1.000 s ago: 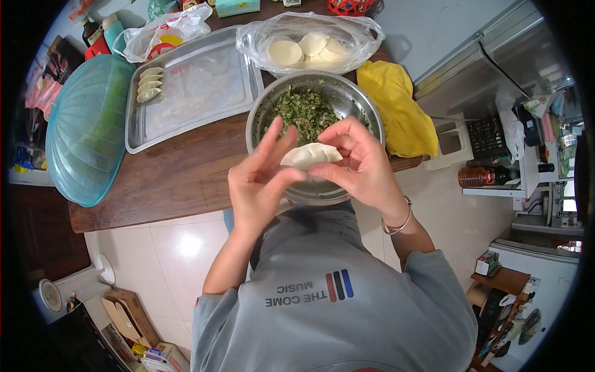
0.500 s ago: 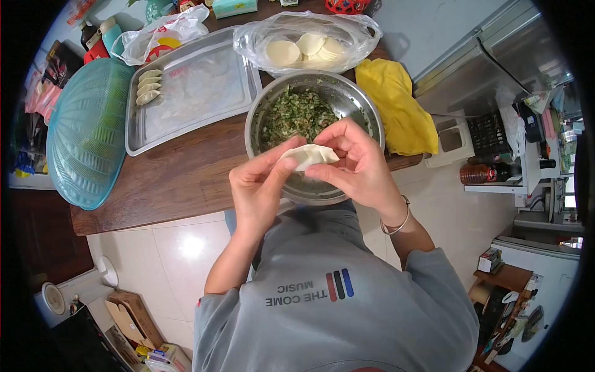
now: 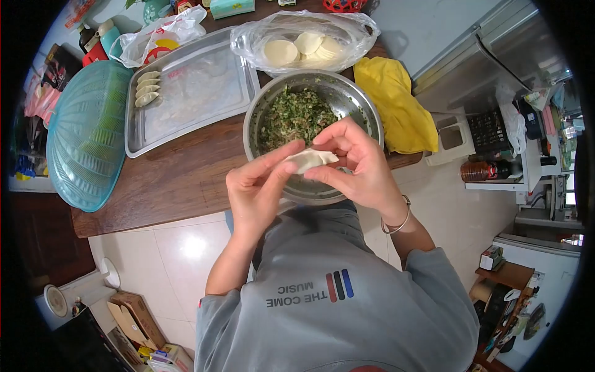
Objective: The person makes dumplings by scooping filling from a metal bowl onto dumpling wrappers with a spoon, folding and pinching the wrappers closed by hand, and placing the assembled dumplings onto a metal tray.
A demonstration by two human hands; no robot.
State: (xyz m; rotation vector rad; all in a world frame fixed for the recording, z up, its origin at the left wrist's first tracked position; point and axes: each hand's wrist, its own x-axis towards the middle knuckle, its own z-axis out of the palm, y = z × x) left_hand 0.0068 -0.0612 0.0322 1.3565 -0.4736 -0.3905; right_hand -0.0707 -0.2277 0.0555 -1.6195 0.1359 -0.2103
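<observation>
Between both hands I hold a pale, folded dumpling (image 3: 312,160) over the near part of a steel bowl (image 3: 251,133). My left hand (image 3: 259,186) pinches its left end between thumb and fingers. On the other end, my right hand (image 3: 353,162) presses the edge with thumb and bent forefinger; a bangle circles that wrist. Chopped green filling (image 3: 297,115) lies in the bowl. Round dumpling wrappers (image 3: 281,53) sit in a clear plastic bag (image 3: 248,38) behind it. Several finished dumplings (image 3: 147,88) stand in a row at the left of a metal tray (image 3: 139,146).
A blue-green mesh food cover (image 3: 87,149) leans at the table's left end. A yellow cloth (image 3: 393,105) lies right of the bowl. The wooden table (image 3: 180,180) ends just before my body. A white plastic bag (image 3: 133,48) and bottles crowd the back left corner.
My left fingers have shifted slightly along the dumpling's left end, covering a bit more of it. The right hand keeps its pinch in nearly the same place.
</observation>
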